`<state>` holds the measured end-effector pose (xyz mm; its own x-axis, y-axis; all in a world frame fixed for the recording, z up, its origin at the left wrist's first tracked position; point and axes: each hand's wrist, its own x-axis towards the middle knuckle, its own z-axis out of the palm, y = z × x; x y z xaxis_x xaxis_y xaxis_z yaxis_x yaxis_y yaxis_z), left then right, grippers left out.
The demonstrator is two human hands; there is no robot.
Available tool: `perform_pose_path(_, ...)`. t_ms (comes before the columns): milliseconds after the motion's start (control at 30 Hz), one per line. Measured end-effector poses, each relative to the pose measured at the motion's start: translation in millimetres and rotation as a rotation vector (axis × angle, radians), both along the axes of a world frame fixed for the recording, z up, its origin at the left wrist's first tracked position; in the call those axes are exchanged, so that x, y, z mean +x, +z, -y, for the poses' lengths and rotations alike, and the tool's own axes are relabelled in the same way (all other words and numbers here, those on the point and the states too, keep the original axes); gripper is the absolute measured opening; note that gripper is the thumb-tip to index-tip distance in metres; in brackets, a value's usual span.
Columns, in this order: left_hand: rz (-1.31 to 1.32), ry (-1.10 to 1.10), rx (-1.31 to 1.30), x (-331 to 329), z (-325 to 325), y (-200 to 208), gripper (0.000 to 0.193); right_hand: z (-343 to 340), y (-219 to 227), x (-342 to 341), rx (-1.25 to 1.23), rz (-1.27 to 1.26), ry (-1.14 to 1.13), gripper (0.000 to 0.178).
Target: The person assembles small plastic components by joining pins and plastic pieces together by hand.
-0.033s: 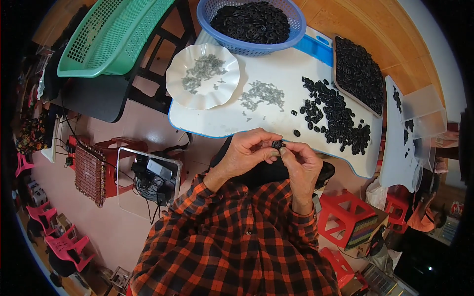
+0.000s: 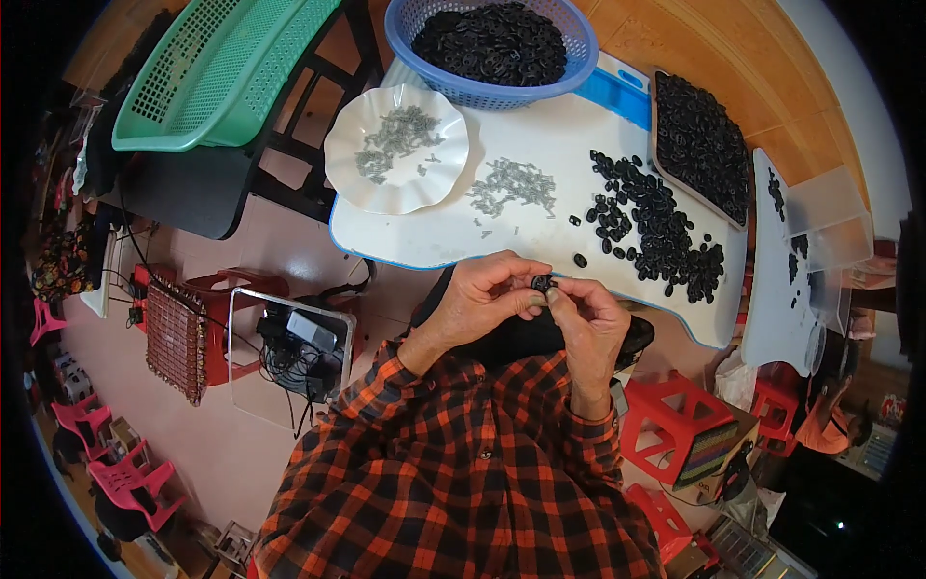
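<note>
Just off the table's near edge, my left hand and my right hand meet fingertip to fingertip. Between them they pinch a small black plastic piece; its exact kind is too small to make out. A loose heap of black oval pieces spreads over the right of the white table. One black oval piece lies alone close to my right hand. Small clear pins are scattered mid-table, and more of them rest in a white scalloped plate on the left.
At the table's back stands a blue basket of black pieces. A tray heaped with black pieces is at the back right. Left are a green basket and a clear bin of cables. Red stools stand right; another person's arm shows beyond.
</note>
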<state>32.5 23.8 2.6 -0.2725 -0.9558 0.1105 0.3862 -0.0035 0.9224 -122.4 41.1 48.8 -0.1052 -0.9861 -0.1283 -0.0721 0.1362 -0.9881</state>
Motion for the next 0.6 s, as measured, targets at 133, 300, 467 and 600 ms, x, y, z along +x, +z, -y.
perform_pose_path(133,0.020,-0.002,-0.008,0.7,-0.1,0.8,0.026,0.9,2.8,1.1,0.023,-0.011,-0.002,0.009)
perform_pose_path(300,0.033,-0.003,-0.012,0.5,-0.1,1.3,0.026,1.2,5.0,2.3,0.038,0.014,-0.001,0.010)
perform_pose_path(467,0.033,-0.013,-0.012,-0.1,0.0,2.4,0.026,1.4,2.4,0.0,0.047,0.050,0.001,0.010)
perform_pose_path(600,0.057,-0.020,-0.034,0.6,0.7,2.9,0.026,1.6,1.3,-1.2,0.058,0.084,0.002,0.011)
